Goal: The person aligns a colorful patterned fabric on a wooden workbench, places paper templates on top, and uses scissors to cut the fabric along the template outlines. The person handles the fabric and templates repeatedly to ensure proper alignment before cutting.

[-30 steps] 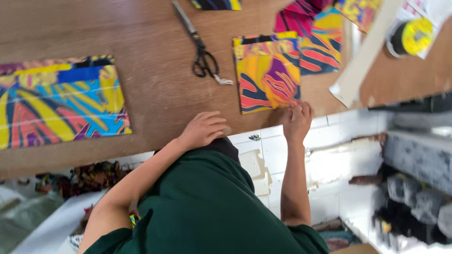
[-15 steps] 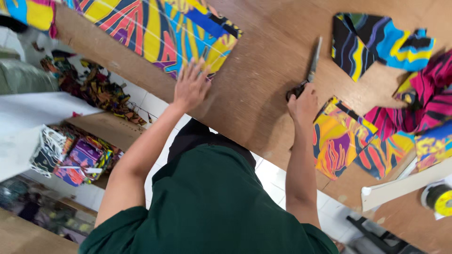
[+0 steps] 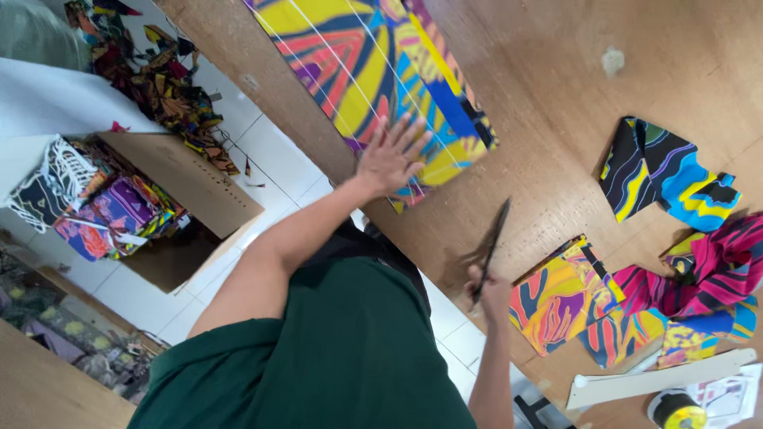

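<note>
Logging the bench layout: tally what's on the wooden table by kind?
Printed fabric pieces: 4 (large striped piece under the left hand, black-blue piece, orange-yellow piece, pink-magenta bundle)
Scissors, in the right hand: 1
Pale ruler strip: 1
Yellow tape roll: 1
Total: 7

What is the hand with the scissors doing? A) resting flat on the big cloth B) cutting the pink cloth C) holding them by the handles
C: the right hand grips the black scissors at their handles, blades pointing away over bare table.
</note>
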